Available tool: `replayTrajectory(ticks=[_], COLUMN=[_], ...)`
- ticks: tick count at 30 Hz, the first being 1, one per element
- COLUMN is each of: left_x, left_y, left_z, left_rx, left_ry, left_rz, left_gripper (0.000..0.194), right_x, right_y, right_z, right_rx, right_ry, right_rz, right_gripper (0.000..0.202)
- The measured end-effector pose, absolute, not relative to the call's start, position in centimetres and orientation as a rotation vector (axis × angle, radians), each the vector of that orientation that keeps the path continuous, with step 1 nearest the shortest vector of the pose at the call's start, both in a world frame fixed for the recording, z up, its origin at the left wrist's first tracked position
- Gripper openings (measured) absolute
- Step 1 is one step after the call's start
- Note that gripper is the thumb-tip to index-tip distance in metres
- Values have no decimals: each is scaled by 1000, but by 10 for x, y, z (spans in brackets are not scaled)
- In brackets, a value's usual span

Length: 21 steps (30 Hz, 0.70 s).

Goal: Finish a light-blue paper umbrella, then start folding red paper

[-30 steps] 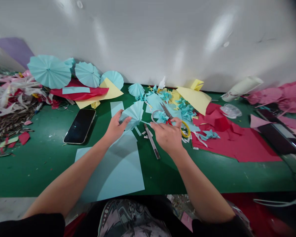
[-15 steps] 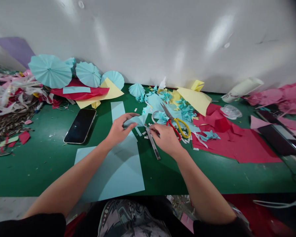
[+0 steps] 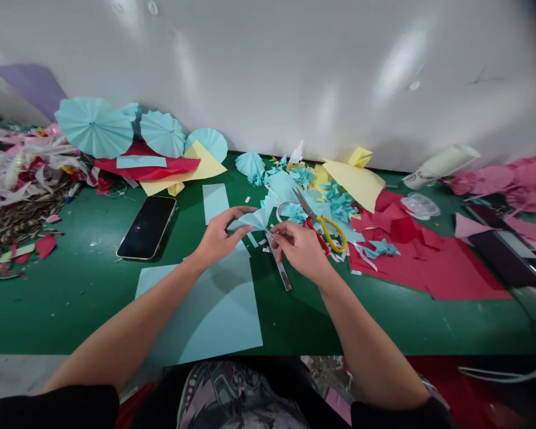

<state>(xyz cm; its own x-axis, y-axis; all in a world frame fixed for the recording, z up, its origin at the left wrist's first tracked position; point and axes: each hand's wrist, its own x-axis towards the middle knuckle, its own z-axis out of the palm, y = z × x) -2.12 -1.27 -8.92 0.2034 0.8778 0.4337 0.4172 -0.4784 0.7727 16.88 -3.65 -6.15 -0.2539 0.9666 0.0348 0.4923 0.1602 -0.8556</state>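
Note:
My left hand [image 3: 223, 234] is closed around a pleated light-blue paper fan [image 3: 255, 221], thumb in front and fingers behind. The folds spread upward from a gathered point facing right. My right hand [image 3: 298, 249] is close beside that point with thumb and fingertips pinched together; whatever they hold is too small to make out. Below the hands lies a narrow metal strip like a ruler [image 3: 282, 271], its upper end partly hidden. Scissors [image 3: 318, 221] with red and yellow handles lie opened just behind my right hand.
Light-blue sheets [image 3: 205, 313] lie under my left forearm, with a phone [image 3: 146, 228] to the left. Round pleated blue papers [image 3: 93, 128] lean against the wall. Red paper [image 3: 451, 271] and blue scraps [image 3: 339, 202] lie to the right. A tangled heap [image 3: 24, 196] covers the far left.
My right fingertips have shifted slightly and curled closer together near the fan's gathered point. My left hand keeps its hold on the fan. The whole view has moved a little.

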Motion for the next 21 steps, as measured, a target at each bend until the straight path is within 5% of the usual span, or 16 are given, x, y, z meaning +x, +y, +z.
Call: replayTrajectory(ticks=[14, 21], left_x=[-19, -19], left_y=[-17, -15], left_z=[-89, -92], left_rx=[1959, 1927], left_ry=[1144, 1167], left_rz=[1268, 1227], left_gripper=[23, 16], right_x=[165, 165], right_y=[-34, -37], right_z=[-61, -67], right_rx=[-1219, -1414], right_ry=[-1351, -1749], right_rz=[1594, 949], right_gripper=[10, 6])
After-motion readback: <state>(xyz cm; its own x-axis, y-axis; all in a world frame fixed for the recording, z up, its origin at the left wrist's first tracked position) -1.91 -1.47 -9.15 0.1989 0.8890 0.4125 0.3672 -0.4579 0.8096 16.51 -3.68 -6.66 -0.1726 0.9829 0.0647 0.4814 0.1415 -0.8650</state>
